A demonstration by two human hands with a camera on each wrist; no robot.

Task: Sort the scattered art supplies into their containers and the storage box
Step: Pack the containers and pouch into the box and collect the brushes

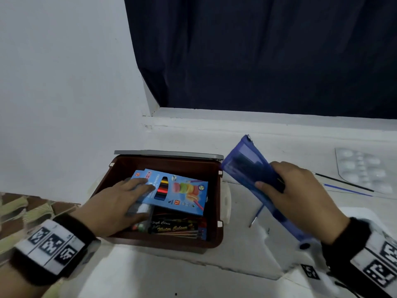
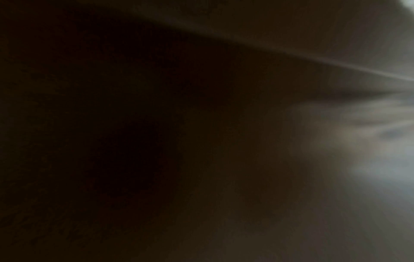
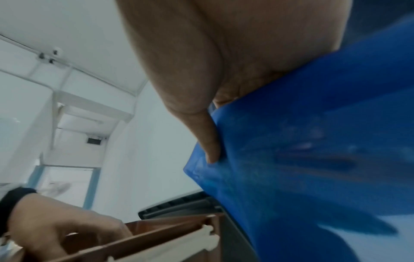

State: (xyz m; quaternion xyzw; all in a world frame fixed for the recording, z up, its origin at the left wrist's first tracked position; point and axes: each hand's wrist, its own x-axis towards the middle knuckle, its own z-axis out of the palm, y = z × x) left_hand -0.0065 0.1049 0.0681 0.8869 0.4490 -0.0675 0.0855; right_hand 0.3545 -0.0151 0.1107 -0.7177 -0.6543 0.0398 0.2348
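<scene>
A brown storage box (image 1: 220, 190) stands open on the white surface, its grey lid (image 1: 169, 153) behind it. Inside lie a blue coloured pencil box (image 1: 182, 190), tilted over a black water colour box (image 1: 174, 227), and some white tubes. My left hand (image 1: 144, 198) reaches into the box, fingers across the pencil box's left end and thumb below its near edge. To the right of the box my right hand (image 1: 277, 183) grips a blue see-through pouch (image 1: 247, 164), raised and slanted. The right wrist view shows the pouch (image 3: 313, 159) and the box rim (image 3: 156, 228). The left wrist view is dark.
Right of the box lie a clear paint palette (image 1: 363, 168), a black brush (image 1: 343, 182), a blue brush (image 1: 348, 190) and another brush (image 1: 256, 216) under the pouch. A white wall and a dark curtain stand behind. A patterned cloth shows at the left.
</scene>
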